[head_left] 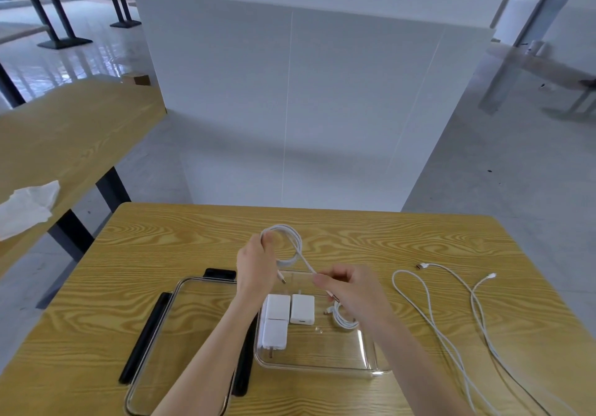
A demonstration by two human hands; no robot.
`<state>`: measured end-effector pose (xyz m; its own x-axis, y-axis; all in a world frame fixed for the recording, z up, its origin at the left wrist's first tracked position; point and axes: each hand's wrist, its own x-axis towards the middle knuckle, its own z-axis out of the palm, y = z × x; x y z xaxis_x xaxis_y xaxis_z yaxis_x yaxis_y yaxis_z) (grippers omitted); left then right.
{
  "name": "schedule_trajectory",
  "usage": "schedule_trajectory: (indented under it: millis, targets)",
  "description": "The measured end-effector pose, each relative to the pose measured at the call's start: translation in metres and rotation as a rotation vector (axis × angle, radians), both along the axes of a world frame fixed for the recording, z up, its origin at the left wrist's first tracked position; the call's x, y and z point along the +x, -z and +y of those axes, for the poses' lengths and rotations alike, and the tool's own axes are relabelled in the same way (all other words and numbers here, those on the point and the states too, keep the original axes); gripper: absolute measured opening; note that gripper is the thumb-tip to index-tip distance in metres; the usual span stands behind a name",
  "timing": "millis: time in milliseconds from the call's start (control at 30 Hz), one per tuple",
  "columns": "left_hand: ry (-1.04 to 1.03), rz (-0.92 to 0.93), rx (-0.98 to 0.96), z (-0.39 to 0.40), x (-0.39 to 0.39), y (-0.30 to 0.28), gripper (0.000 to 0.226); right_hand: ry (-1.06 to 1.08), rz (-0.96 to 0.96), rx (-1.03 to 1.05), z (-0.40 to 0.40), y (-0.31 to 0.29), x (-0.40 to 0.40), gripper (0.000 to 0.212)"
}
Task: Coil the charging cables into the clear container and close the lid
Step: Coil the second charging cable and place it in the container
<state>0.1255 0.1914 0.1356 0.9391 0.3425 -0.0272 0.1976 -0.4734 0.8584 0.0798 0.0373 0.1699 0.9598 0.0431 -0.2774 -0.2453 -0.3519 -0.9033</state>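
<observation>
Coiling in progress: a white cable [292, 248] is being held looped in the left hand [256, 265] above the clear container [367, 356], its tail being pinched by the right hand [346, 288]. Loosened grip may let loops spring apart.

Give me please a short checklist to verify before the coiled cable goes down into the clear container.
1. Coil held: ok, left hand grips the white cable coil.
2. Loose end controlled: ok, right hand pinches it.
3. Clear container open: ok, lid lies on the table beside it.
4. Free room inside: ok, near the chargers and the small coiled cable.
5. Coil fully wound: cannot tell.
6. All cables coiled: not ok, loose cables lie on the table on the right.
</observation>
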Motion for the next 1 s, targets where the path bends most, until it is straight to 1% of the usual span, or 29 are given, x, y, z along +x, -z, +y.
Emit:
schedule_trajectory:
  millis: [100, 167, 200, 267, 333, 400, 433, 467, 533, 567, 600, 633, 667, 733, 800, 900, 1000]
  targets:
    - [0.029, -0.033, -0.033, 0.001, -0.004, -0.001, 0.039, -0.015, -0.047, -0.077, -0.002, 0.003, 0.001, 0.009]
    - [0.044, -0.031, -0.113, 0.000, -0.008, 0.000, 0.039, -0.007, -0.068, -0.129, -0.003, 0.010, 0.005, 0.006]
    - [0.053, -0.015, -0.172, -0.001, -0.009, 0.000, 0.038, 0.004, -0.080, -0.157, -0.003, 0.015, 0.008, 0.006]
    - [0.069, 0.049, -0.316, -0.003, -0.013, 0.000, 0.034, 0.023, -0.118, -0.254, -0.001, 0.025, 0.012, 0.013]
    - [0.078, 0.117, -0.502, -0.007, -0.017, -0.002, 0.028, 0.010, -0.177, -0.345, 0.004, 0.032, 0.013, 0.018]
    - [0.105, 0.171, -0.675, -0.011, -0.022, -0.004, 0.025, 0.018, -0.199, -0.322, 0.010, 0.040, 0.016, 0.024]
    - [0.116, 0.195, -0.735, -0.013, -0.024, -0.005, 0.025, 0.047, -0.172, -0.248, 0.012, 0.042, 0.017, 0.025]
    - [0.119, 0.215, -0.770, -0.014, -0.026, -0.006, 0.027, 0.095, -0.131, -0.123, 0.013, 0.043, 0.018, 0.023]
    - [0.118, 0.236, -0.779, -0.015, -0.028, -0.006, 0.031, 0.210, -0.002, 0.257, 0.015, 0.038, 0.020, 0.027]
    - [0.115, 0.240, -0.772, -0.015, -0.029, -0.006, 0.033, 0.229, 0.056, 0.445, 0.014, 0.036, 0.021, 0.029]
    - [0.109, 0.241, -0.769, -0.015, -0.030, -0.006, 0.033, 0.224, 0.094, 0.568, 0.012, 0.034, 0.021, 0.030]
    - [0.104, 0.241, -0.758, -0.016, -0.031, -0.006, 0.033, 0.191, 0.110, 0.601, 0.011, 0.031, 0.020, 0.029]
    - [0.103, 0.239, -0.735, -0.016, -0.031, -0.006, 0.033, 0.155, 0.104, 0.572, 0.011, 0.030, 0.019, 0.026]
    - [0.115, 0.236, -0.666, -0.018, -0.032, -0.006, 0.034, 0.125, 0.050, 0.427, 0.011, 0.034, 0.017, 0.017]
    - [0.125, 0.234, -0.621, -0.020, -0.033, -0.005, 0.034, 0.135, 0.032, 0.361, 0.011, 0.037, 0.016, 0.012]
    - [0.137, 0.246, -0.585, -0.018, -0.033, -0.002, 0.032, 0.157, 0.091, 0.412, 0.009, 0.040, 0.019, 0.008]
    - [0.174, 0.247, -0.539, -0.016, -0.033, 0.002, 0.031, 0.145, 0.176, 0.514, 0.006, 0.040, 0.021, 0.011]
